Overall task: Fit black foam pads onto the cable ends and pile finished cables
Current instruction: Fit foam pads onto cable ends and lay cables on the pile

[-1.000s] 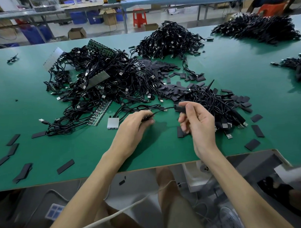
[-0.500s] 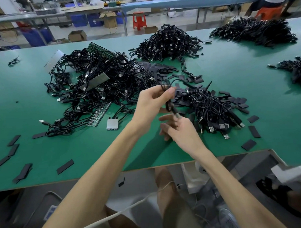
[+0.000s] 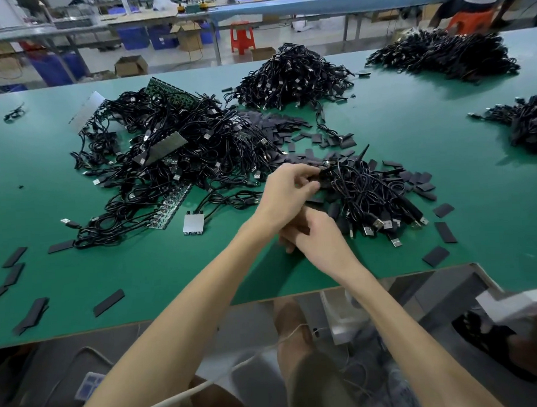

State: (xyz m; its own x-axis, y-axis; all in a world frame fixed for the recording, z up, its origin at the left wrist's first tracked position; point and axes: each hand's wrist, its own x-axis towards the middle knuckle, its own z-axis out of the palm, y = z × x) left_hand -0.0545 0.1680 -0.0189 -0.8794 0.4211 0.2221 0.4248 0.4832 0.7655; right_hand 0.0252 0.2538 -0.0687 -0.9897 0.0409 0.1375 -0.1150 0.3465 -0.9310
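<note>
Our left hand pinches a black cable between thumb and fingertips, right at the left edge of the near pile, so the cable now touches that pile. Half a second ago the hand held it up clear of the pile, with a loop hanging down towards the other hand; that loop no longer shows between them. Our right hand sits just under the left wrist. Its fingers were spread before and are now curled in, and we cannot tell whether they hold anything. The pile lies with its plugs fanned towards us, and loose pads are scattered around it on the green table. To the left sprawls the big tangle, and beyond it a rounder heap, both where they were.
</note>
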